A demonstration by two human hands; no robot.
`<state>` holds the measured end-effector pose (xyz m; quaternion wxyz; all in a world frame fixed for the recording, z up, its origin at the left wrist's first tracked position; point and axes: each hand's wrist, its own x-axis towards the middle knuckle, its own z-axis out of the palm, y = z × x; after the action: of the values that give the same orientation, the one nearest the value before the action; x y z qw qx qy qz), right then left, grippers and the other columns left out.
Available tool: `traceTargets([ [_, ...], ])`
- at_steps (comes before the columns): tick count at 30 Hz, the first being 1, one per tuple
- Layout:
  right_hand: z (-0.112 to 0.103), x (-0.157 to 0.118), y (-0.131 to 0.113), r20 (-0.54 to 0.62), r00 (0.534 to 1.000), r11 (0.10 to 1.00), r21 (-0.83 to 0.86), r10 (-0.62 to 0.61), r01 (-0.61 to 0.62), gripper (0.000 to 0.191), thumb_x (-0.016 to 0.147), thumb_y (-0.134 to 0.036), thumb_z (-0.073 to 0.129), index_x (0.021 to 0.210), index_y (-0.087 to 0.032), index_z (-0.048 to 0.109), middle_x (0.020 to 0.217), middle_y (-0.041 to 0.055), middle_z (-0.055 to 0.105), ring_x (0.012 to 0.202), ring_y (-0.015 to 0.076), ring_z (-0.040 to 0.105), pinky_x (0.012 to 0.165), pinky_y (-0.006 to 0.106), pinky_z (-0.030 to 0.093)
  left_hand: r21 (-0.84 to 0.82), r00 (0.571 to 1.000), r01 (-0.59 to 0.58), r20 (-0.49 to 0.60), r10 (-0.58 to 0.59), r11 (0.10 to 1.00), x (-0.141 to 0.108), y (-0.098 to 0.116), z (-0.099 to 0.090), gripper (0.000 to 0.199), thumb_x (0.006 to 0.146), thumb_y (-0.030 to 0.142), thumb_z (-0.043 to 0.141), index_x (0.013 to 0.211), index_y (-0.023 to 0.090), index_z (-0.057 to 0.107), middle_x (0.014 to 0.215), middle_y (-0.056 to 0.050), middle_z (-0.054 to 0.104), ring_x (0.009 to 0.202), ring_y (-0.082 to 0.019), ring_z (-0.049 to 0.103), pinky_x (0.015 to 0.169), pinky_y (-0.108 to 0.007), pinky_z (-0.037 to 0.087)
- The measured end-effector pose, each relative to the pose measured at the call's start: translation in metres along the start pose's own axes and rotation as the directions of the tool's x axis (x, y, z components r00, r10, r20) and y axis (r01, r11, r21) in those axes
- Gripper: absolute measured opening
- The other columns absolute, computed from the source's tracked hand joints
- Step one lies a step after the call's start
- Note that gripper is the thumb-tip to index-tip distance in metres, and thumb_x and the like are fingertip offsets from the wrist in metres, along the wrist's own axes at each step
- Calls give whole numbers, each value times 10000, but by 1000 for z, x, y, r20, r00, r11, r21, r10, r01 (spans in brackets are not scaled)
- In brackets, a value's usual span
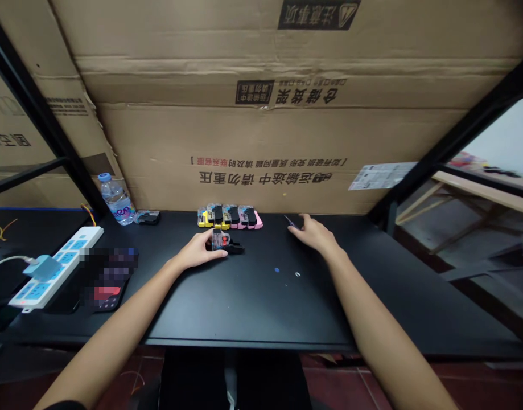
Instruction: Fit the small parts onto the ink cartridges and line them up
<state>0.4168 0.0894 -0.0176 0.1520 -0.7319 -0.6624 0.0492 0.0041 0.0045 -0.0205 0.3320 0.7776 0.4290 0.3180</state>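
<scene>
My left hand point(200, 250) rests on the black table point(261, 307) and grips a small clear-and-black ink cartridge point(223, 242) lying just in front of it. Behind it a row of several cartridges point(229, 217), yellow on the left and pink on the right, stands against the cardboard. Farther right, my right hand point(314, 232) lies on the table with its fingertips on a thin dark tool point(290, 221); whether it is gripped is unclear. Two tiny bits, one blue point(277, 270) and one white point(297, 274), lie between my arms.
A water bottle point(115, 199) and another dark cartridge point(147, 217) stand at the back left. A white power strip point(56, 265) with a plugged adapter and a phone point(110, 285) lie at the left. Large cardboard boxes point(270, 142) wall the back. Black frame posts point(43, 119) flank the table.
</scene>
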Motion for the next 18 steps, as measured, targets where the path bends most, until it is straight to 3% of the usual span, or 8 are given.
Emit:
traceTargets([
  [3, 3, 1, 0, 86, 996, 1000, 22, -7, 6, 619, 911, -350, 656, 1494, -146, 628, 1139, 191, 793, 1048, 375, 755, 930, 488, 581, -5, 1000, 7, -3, -7, 1000, 0, 1, 0, 578, 886, 568, 813, 1291, 168, 712, 1195, -118, 803, 1065, -298, 749, 1001, -446, 586],
  [7, -3, -5, -16, -37, 997, 930, 360, -71, 80, 426, 895, -287, 558, 1235, -167, 786, 819, 81, 741, 830, 274, 738, 872, 415, 586, -18, 999, 24, -33, -25, 1000, -1, 2, -1, 569, 876, 577, 829, 1254, 164, 731, 1100, -102, 803, 1008, -283, 738, 946, -409, 585],
  [8, -5, -8, -23, -75, 994, 869, 483, -81, 107, 400, 899, -306, 542, 1167, -167, 804, 776, 63, 712, 776, 251, 721, 831, 398, 595, -16, 999, 33, -35, -33, 999, -1, 2, -1, 561, 871, 581, 833, 1231, 160, 740, 1067, -98, 801, 992, -281, 735, 931, -402, 584],
  [10, -8, -18, -42, -137, 985, 652, 739, -105, 172, 417, 895, -341, 532, 1166, -167, 797, 763, 35, 675, 699, 213, 687, 732, 361, 606, -7, 998, 49, -30, -49, 999, 0, 1, -1, 547, 860, 588, 840, 1180, 152, 757, 1013, -92, 796, 967, -280, 732, 908, -394, 583],
  [12, -8, -31, -65, -161, 963, 437, 866, -215, 242, 439, 874, -319, 551, 1228, -191, 777, 878, 40, 707, 776, 203, 711, 767, 358, 630, 2, 998, 57, -24, -57, 998, 0, 0, 0, 540, 855, 593, 843, 1147, 144, 769, 986, -89, 793, 951, -279, 731, 896, -390, 582],
  [14, -4, -48, -88, -181, 920, 366, 877, -348, 311, 487, 856, -272, 607, 1321, -224, 742, 958, 38, 728, 863, 205, 718, 822, 366, 639, 3, 998, 52, -26, -52, 999, 1, -2, 2, 536, 855, 591, 844, 1136, 139, 775, 968, -85, 793, 936, -274, 731, 887, -384, 584],
  [18, 10, -82, -122, -249, 822, 378, 794, -513, 476, 434, 954, -310, 686, 1383, -245, 695, 971, 29, 716, 863, 189, 687, 891, 389, 632, -17, 999, 7, -34, -8, 1000, 1, -3, 3, 528, 861, 581, 847, 1149, 143, 779, 965, -76, 801, 924, -264, 735, 880, -371, 592],
])
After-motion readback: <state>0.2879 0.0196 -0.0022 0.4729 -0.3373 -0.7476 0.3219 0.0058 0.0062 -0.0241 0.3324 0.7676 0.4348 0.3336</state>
